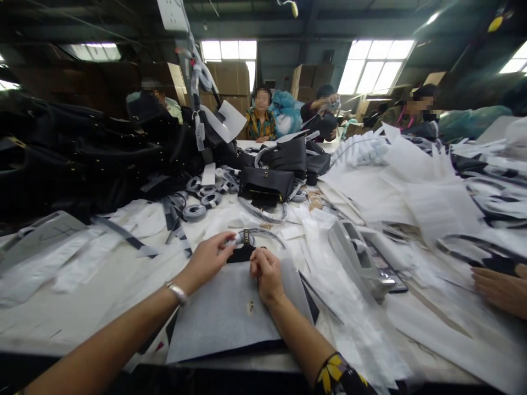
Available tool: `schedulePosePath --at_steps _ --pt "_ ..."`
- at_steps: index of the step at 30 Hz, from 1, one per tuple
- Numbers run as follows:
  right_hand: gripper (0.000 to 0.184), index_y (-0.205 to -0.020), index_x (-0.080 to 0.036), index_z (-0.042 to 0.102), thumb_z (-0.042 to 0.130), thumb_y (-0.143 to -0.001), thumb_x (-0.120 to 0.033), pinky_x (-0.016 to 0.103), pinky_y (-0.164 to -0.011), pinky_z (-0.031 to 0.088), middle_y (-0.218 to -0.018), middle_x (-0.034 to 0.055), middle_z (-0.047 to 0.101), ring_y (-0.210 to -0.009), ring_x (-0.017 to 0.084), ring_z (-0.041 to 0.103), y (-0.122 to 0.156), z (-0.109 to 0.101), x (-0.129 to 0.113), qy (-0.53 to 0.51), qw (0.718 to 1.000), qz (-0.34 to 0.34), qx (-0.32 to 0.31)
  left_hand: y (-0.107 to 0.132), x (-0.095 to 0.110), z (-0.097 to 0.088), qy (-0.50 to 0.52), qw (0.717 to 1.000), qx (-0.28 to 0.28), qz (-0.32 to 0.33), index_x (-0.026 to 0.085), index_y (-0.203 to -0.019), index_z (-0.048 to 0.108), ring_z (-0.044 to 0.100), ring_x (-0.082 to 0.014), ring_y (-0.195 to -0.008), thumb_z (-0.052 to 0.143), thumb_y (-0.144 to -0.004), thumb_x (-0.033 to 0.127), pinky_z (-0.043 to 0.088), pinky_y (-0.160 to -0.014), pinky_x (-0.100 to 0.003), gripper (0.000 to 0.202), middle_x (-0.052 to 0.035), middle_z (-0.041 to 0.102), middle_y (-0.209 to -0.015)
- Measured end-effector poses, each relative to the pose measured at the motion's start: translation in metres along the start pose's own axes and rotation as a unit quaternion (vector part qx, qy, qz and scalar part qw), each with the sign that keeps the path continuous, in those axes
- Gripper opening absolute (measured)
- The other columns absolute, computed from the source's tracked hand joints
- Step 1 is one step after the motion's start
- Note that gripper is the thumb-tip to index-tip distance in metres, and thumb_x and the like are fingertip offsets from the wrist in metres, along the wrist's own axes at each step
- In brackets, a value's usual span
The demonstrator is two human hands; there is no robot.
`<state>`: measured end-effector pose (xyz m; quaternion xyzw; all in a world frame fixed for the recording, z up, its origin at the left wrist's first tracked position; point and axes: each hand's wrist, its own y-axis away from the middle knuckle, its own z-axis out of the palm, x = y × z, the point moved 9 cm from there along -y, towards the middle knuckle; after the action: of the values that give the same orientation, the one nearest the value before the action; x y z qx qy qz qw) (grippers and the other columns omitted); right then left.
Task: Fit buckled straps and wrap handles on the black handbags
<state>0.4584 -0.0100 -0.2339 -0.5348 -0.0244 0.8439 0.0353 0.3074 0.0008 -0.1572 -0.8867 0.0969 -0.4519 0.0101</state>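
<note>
In front of me lies a dark handbag covered by a white foam sheet [222, 318], with a small gold clasp [251, 306] showing at its middle. At the bag's far edge my left hand [212, 255] pinches a plastic-wrapped strap [237, 239], beside a dark piece with gold hardware [246, 237]. My right hand [267, 270] is closed over the bag's top edge, on the right of that piece. Whatever its curled fingers hold is hidden. The strap curves away to the right behind both hands.
A grey tape dispenser [360, 260] stands at right beside a phone [385, 266]. Black handbags [267, 184] and coiled wrapped straps [194, 212] lie beyond. White foam sheets [436, 206] pile up at right, near another person's hand [500, 288]. Several people sit across the table.
</note>
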Motion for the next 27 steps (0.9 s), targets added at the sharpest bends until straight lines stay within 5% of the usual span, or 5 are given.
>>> schedulePosePath --at_steps 4,9,17,23,27 --pt "0.026 -0.092 -0.019 0.059 0.063 -0.087 -0.044 0.019 -0.047 0.039 -0.079 -0.0008 0.067 -0.048 0.006 0.05 -0.006 -0.016 -0.002 0.021 0.996 -0.028 0.078 -0.06 -0.013 0.02 0.021 0.999 -0.029 0.009 0.014 -0.107 0.072 0.069 -0.0274 -0.099 0.064 -0.078 0.035 0.054 -0.089 -0.04 0.037 -0.0111 0.075 -0.105" --pt "0.047 -0.122 -0.021 0.053 0.068 -0.082 -0.039 0.024 -0.056 0.054 -0.125 0.0098 0.062 -0.069 0.012 0.067 -0.013 -0.015 0.013 0.031 0.997 0.0 0.066 -0.065 -0.016 0.04 0.092 0.99 -0.11 0.004 0.01 -0.11 0.072 0.073 -0.0217 -0.082 0.058 -0.084 0.04 0.059 -0.074 -0.035 0.042 -0.0097 0.077 -0.091" --pt "0.032 -0.106 -0.02 0.058 0.071 -0.081 -0.034 0.035 -0.092 0.054 -0.107 0.0061 0.07 -0.099 0.021 0.068 0.0 0.002 -0.009 -0.023 0.999 -0.026 0.0 -0.031 0.013 0.031 0.074 0.986 -0.14 0.05 0.017 -0.095 0.077 0.071 -0.0226 -0.09 0.07 -0.079 0.036 0.058 -0.078 -0.032 0.026 -0.0063 0.077 -0.099" --pt "0.029 -0.098 -0.018 0.066 0.066 -0.086 -0.044 0.041 -0.096 0.052 -0.101 0.0077 0.073 -0.101 0.024 0.068 0.001 -0.004 -0.005 0.026 0.999 -0.015 0.015 -0.021 0.027 0.032 0.001 0.985 -0.126 0.119 0.022 -0.099 0.077 0.069 -0.0215 -0.094 0.068 -0.082 0.029 0.056 -0.078 -0.029 0.02 -0.0047 0.076 -0.1" --pt "0.045 -0.123 -0.018 0.06 0.068 -0.085 -0.043 0.046 -0.105 0.048 -0.119 0.0091 0.07 -0.113 0.026 0.065 0.0 -0.003 0.009 -0.065 0.997 0.035 0.01 -0.021 0.033 0.032 -0.058 0.975 -0.119 0.18 0.021 -0.105 0.074 0.069 -0.0186 -0.091 0.065 -0.085 0.022 0.055 -0.074 -0.026 0.022 -0.0045 0.075 -0.1"
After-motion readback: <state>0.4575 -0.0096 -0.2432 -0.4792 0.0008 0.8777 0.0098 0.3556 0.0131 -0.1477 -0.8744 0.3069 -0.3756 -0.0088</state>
